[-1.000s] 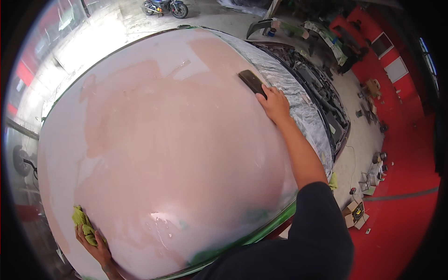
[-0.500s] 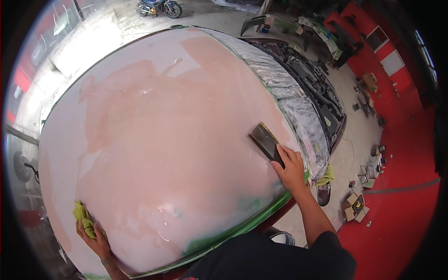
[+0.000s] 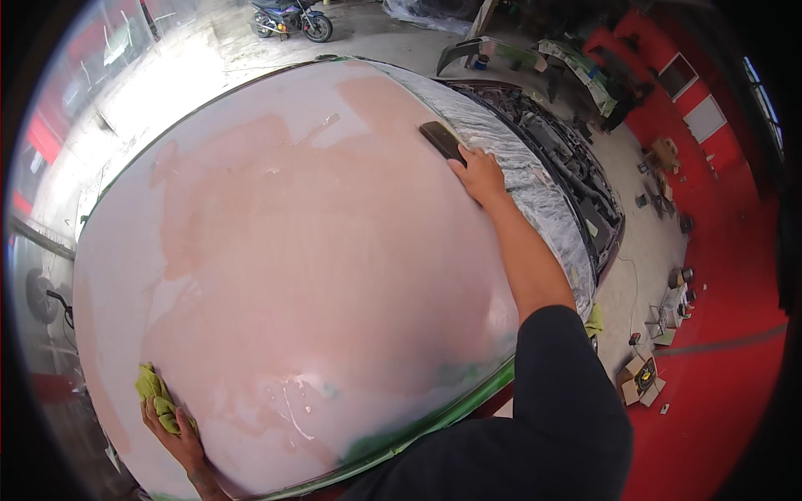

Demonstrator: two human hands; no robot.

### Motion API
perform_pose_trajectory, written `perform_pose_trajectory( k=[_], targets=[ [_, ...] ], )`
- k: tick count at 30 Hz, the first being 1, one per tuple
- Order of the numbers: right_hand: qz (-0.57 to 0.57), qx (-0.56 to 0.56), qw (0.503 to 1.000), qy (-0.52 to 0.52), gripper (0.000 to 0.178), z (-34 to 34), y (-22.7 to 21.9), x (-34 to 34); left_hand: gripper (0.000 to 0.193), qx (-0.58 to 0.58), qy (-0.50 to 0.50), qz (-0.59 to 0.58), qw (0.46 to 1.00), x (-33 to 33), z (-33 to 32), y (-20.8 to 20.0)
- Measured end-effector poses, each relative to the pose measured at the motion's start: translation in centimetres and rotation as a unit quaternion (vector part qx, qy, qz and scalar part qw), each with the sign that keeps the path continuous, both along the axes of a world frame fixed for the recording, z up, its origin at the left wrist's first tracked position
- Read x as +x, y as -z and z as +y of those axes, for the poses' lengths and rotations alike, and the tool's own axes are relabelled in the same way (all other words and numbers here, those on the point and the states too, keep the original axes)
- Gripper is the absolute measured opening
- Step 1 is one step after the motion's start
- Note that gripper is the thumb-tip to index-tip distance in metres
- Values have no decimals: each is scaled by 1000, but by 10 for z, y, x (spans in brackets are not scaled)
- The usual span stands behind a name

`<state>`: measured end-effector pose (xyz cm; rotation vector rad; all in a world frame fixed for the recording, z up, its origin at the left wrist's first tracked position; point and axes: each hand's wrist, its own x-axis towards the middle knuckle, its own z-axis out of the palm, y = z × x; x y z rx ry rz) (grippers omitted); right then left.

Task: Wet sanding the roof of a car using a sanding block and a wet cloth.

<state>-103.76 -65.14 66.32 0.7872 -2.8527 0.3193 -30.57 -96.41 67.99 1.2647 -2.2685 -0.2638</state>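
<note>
A wide car roof spreads out below me, patched in pale pink and whitish grey, with wet streaks. My right hand is closed round the near end of a dark, flat sanding block. The block lies against the roof near its right edge, beside the plastic-covered windscreen. At the lower left, my left hand rests on the roof with its fingers round a crumpled yellow-green cloth. The block's underside is hidden.
Green masking tape borders the roof's near edge. Wrinkled plastic sheeting covers the windscreen, with an exposed engine bay beyond. A motorcycle stands at the back. An open cardboard box sits on the floor at right.
My right hand has slid the sanding block away from me and slightly left, along the roof's right edge. The left hand and cloth have stayed nearly in place.
</note>
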Motion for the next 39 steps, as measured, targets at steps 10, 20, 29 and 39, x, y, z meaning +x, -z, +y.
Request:
perform_pose_trajectory(
  k=[10, 20, 29, 39],
  targets=[
    [12, -52, 995, -86, 55, 125, -14, 190, 54, -5, -12, -4, 1000, 8, 3, -7],
    [31, 11, 999, -38, 50, 26, -3, 77, 53, -11, 0, 9, 1000, -9, 2, -4],
    [-7, -15, 967, -255, 65, 125, -38, 324, 53, -8, -18, 22, 1000, -5, 5, -9],
    [83, -2, 975, -205, 47, -101, -26, 150, 54, -15, -7, 28, 999, -22, 10, -11]
  ],
)
